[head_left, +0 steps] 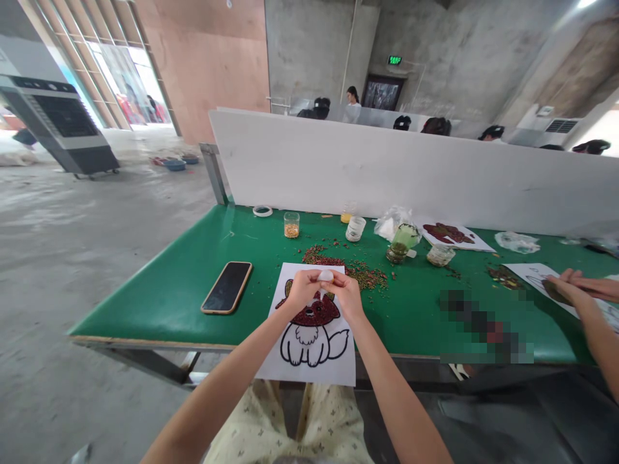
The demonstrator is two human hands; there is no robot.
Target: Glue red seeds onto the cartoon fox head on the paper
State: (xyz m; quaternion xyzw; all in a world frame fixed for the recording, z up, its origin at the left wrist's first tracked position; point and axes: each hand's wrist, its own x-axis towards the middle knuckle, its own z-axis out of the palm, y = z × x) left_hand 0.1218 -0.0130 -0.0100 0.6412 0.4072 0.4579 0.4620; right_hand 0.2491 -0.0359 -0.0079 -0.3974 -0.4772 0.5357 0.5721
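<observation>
My left hand [304, 288] and my right hand [345, 293] meet above the top of a paper sheet [275, 361], fingers closed from both sides around a small white rounded thing [325, 276]. It looks like a cap or small bottle end; its exact kind is not clear. Printed on the sheet is a fox drawing [304, 345]. Dark red grains cover the fox's head, while its body and tail are plain black outlines. Just beyond the sheet lies a loose pile of red and green beans [367, 274]. My hands partly hide the fox's ears.
A phone [227, 288] lies left of the sheet. Behind are a jar of yellow kernels [291, 225], a tipped clear jar [355, 229] and a green-tinted cup [403, 243]. A white partition [387, 167] borders the table's back. At right, a co-worker's hands [570, 287] rest over another sheet.
</observation>
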